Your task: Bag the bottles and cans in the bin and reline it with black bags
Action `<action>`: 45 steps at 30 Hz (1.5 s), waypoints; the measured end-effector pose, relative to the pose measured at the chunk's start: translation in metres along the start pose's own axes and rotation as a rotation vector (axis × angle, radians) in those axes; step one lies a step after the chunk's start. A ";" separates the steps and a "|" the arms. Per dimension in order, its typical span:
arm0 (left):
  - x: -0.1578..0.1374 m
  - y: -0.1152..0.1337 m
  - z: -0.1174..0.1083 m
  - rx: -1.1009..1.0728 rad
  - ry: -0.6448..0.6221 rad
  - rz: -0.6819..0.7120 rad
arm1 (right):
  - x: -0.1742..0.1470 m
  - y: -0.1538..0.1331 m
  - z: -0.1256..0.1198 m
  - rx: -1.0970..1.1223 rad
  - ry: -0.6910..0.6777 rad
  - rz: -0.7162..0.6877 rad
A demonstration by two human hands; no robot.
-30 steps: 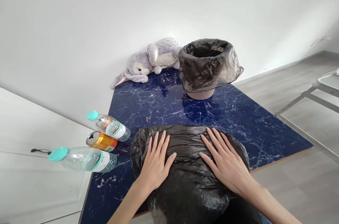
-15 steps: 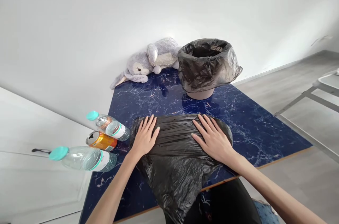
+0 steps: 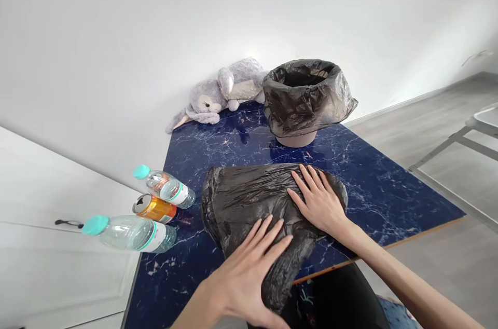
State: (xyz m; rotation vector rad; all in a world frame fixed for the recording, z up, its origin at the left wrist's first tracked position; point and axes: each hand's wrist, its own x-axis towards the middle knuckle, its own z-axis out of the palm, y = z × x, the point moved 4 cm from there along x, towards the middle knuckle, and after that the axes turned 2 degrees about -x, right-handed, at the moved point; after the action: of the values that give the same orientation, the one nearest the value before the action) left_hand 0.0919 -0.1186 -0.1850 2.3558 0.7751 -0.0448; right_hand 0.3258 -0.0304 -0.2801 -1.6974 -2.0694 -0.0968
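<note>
A black plastic garbage bag (image 3: 249, 191) lies spread across the table, its narrower lower part hanging over the front edge. My right hand (image 3: 317, 204) rests flat on the bag's right side, fingers stretched out. Over the bag's lower middle is my left hand (image 3: 249, 266), fingers spread and thumb apart; whether it presses on the plastic I cannot tell. Behind the bag stands a trash bin (image 3: 298, 139), pale at its base, lined with another black bag (image 3: 307, 103) folded over its rim.
On the left are a small bottle (image 3: 165, 186), an orange can (image 3: 155, 208) and a larger bottle (image 3: 130, 233), both bottles turquoise-capped. A grey plush toy (image 3: 218, 90) lies against the wall. The blue marbled table (image 3: 389, 189) has a metal-framed chair (image 3: 459, 137) to its right.
My left hand has moved from the bag's upper left down toward me, to its lower middle. The bag's lower part is more bunched. My right hand stays on the right side.
</note>
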 end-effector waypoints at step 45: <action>0.069 -0.024 -0.039 0.549 0.455 -0.024 | -0.021 -0.029 -0.093 0.149 0.161 -0.153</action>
State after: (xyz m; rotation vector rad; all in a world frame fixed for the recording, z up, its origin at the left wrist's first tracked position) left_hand 0.1294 -0.0449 -0.1832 2.9261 1.1184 0.3167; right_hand 0.3290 -0.0880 -0.1984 -1.3960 -2.0299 -0.1209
